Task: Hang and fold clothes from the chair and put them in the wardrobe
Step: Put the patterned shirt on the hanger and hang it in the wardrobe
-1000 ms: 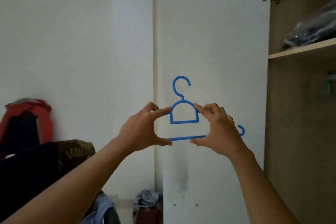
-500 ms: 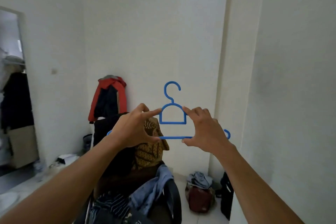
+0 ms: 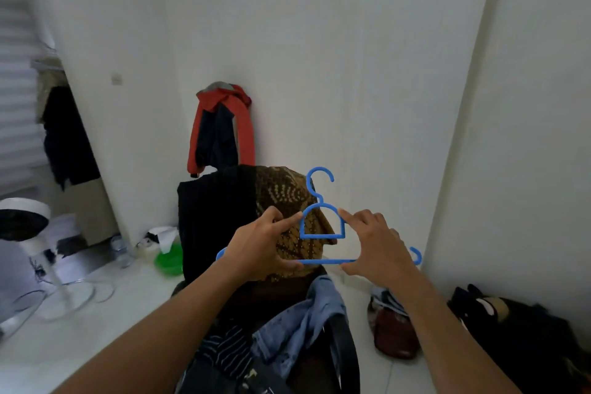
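The black garment (image 3: 214, 217) hung over the left part of the chair (image 3: 348, 350) back, and the brown patterned shirt (image 3: 287, 198) lay over the right part, beside it. The left hand (image 3: 259, 243) was in front of these two, raised above the seat. It pinched the left side of the hanger (image 3: 323, 236): the index finger lay along the upper arm and the thumb pressed from under the lower bar, with the other fingers curled.

The hanger was upright in the air between the hands, hook on top, and its long axis ran level from left to right. It was in front of the patterned shirt and touched no cloth, as far as I could see. Below it, on the seat, lay the striped cloth (image 3: 227, 352) and the denim piece (image 3: 307, 313), both nearer to the person than the chair back.

The right hand (image 3: 380, 246) pinched the right side in the same way, index finger on top and thumb below; the end hook of the hanger stood out past it.

Both hands were full, so in my judgement one had to let go to take a garment. The patterned shirt was just behind the hanger and about equally near to both hands. The wardrobe was not in view.
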A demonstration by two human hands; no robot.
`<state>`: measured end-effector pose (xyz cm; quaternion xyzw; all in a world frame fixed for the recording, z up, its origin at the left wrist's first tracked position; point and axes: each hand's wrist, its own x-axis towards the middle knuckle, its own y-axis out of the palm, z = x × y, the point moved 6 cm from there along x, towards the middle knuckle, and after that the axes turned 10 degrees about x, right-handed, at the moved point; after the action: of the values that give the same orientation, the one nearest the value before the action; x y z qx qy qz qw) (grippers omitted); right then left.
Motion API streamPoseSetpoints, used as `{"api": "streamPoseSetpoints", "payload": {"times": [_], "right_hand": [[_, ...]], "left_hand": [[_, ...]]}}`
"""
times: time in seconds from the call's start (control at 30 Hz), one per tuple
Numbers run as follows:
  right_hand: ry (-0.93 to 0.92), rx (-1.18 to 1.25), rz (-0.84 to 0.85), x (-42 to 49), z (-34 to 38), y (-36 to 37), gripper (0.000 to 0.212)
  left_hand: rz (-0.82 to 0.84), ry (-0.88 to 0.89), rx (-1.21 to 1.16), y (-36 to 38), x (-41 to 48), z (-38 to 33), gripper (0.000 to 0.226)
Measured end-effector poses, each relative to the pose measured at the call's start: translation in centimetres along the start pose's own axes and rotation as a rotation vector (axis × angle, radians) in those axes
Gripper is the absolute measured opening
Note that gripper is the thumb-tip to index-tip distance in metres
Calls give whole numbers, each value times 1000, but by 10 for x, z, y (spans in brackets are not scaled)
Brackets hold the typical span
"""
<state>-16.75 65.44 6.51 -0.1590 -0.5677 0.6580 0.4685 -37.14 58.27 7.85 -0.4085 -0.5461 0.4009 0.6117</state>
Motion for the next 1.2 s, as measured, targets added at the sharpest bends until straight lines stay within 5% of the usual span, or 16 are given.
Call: {"api": "streamPoseSetpoints", "payload": {"times": [0.83,1.07,1.2], "right_hand": [[22,-65,101,340,-91,119,104],[89,-23,63,422,-142,132,106],[166,2,26,463,-186,129,107]], "left_hand": [[-55,-109,-134,173,276,175,94],[-208,-248,62,208,331,201,85],[-75,-340,61,238,357,204,73]]}}
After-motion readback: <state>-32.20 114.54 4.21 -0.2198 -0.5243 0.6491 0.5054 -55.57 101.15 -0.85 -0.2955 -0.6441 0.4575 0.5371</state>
